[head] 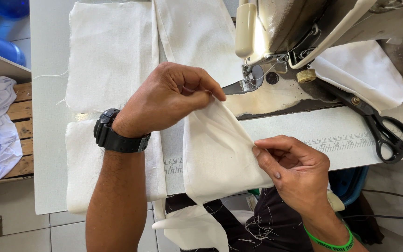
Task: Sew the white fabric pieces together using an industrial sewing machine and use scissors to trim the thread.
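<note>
1. Left hand point(166, 100), black wristwatch point(117, 135) at the wrist, grip closed in a pinch on the upper corner of the white fabric piece point(218, 154), at about 11 o'clock of that piece.
2. Fabric piece itself held up over the front edge of the counter point(47, 154), just before the sewing machine point(281, 32), lower end hanging toward the lap.
3. Right hand point(292, 170), green wristband point(334, 242) at the wrist, grip closed on the piece's right edge at about 3 o'clock, thumb and forefinger pressing a fold.
4. Likely trouble, as a judgement: fold slipping out of either pinch, since the cloth looks thin and limp; hanging end snagging loose threads on the dark lap; fingers close to the presser foot point(248, 81) at 12 o'clock if fed too near.
5. Black scissors point(383, 128) at 3 o'clock lying on the counter, blades under white cloth; risk of being knocked off.
6. Counts: two hands, one held piece, two flat white pieces point(110, 56) stacked at 10 o'clock and one long strip beside them, one pair of scissors, one machine, one printed ruler strip point(341, 140).
</note>
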